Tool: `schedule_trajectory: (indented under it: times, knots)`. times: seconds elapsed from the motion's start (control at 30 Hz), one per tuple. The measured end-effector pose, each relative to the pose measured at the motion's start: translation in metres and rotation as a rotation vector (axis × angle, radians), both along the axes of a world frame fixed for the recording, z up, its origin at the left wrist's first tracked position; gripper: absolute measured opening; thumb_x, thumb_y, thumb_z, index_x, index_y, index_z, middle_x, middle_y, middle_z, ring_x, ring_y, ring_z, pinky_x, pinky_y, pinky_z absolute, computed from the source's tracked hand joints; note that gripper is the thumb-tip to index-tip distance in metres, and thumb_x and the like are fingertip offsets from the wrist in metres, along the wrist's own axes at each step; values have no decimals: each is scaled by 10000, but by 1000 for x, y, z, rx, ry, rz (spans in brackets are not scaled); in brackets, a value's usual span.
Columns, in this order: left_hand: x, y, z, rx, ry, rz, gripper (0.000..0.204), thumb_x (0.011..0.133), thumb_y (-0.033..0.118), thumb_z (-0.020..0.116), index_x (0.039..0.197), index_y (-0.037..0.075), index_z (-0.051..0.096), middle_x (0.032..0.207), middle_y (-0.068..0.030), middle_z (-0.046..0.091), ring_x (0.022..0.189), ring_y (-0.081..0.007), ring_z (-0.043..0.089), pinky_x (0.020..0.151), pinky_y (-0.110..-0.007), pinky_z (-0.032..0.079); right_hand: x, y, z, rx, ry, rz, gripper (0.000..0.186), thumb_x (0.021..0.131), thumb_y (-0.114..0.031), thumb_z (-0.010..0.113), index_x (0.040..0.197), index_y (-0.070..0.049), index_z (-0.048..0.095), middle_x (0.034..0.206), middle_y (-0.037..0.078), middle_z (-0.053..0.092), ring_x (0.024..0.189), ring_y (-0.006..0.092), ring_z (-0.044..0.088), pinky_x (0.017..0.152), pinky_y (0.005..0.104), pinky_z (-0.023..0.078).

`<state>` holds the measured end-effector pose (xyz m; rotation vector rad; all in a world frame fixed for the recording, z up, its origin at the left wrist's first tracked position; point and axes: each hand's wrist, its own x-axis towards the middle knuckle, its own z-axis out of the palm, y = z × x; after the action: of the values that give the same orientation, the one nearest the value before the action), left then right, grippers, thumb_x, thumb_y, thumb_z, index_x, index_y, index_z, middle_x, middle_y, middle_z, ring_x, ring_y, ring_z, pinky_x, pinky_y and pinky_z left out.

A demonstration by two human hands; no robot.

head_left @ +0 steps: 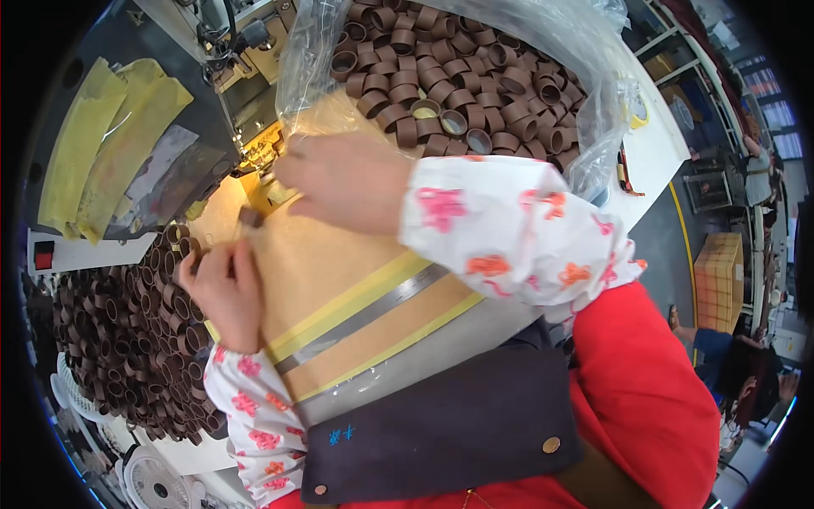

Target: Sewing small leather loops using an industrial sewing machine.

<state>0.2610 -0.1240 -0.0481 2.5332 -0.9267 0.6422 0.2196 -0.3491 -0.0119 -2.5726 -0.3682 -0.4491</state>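
Note:
My left hand (pixel 227 293) is over the left side of the brown work surface (pixel 326 254), its fingers bent and spread apart. A small dark brown ring (pixel 250 217), blurred, is just beyond its fingertips; whether they touch is unclear. My right hand (pixel 352 178) reaches left to the brass-coloured part of a machine (pixel 263 148). Motion smears its fingers, and anything between them is hidden. Both forearms wear white sleeves with pink and orange flowers.
A clear plastic bag (pixel 600 110) full of brown rings (pixel 475 81) lies at the far side. More rings (pixel 127 331) are heaped at the left. Yellow sheets (pixel 119 140) lie on the dark panel at far left. A white fan (pixel 153 483) stands lower left.

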Motion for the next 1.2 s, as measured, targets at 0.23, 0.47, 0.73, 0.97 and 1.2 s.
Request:
schedule_trajectory:
  times: [0.23, 0.47, 0.73, 0.97, 1.2]
  knots:
    - [-2, 39, 29, 110, 184, 176, 115, 813, 162, 585, 779, 53, 590, 707, -25, 573, 655, -191, 515, 869, -340, 297, -58, -141, 33, -219, -47, -471, 172, 738, -201, 620, 845, -71, 582, 837, 106, 606, 784, 304, 585, 677, 381, 466]
    - [-7, -22, 34, 112, 185, -86, 326, 834, 62, 498, 1143, -38, 505, 1133, -209, 532, 1051, -350, 478, 919, -382, 345, -60, -180, 9, -362, -22, -545, 149, 722, -63, 534, 868, -52, 562, 840, 123, 603, 806, 326, 572, 700, 404, 457]
    - [16, -44, -8, 51, -64, 23, 269, 803, 98, 523, 1034, -40, 520, 1038, -206, 550, 962, -318, 531, 836, -387, 413, -17, -64, 24, -58, -204, -50, 71, 721, -76, 563, 790, -61, 560, 736, 78, 586, 685, 268, 586, 571, 350, 465]
    - [17, -40, 0, -171, 274, -17, 201, 788, 142, 582, 979, 80, 580, 665, -71, 589, 555, -242, 556, 514, -353, 438, 33, 13, -25, 139, -11, 191, 101, 754, -3, 546, 852, -27, 549, 726, 143, 599, 646, 296, 599, 570, 318, 473]
    - [20, -35, 1, -295, 383, -85, 119, 717, 132, 629, 819, 72, 619, 622, -65, 585, 567, -253, 550, 586, -357, 414, 38, 16, -39, 285, -20, 192, 118, 750, -39, 567, 864, -40, 539, 681, 124, 585, 605, 284, 586, 543, 348, 458]
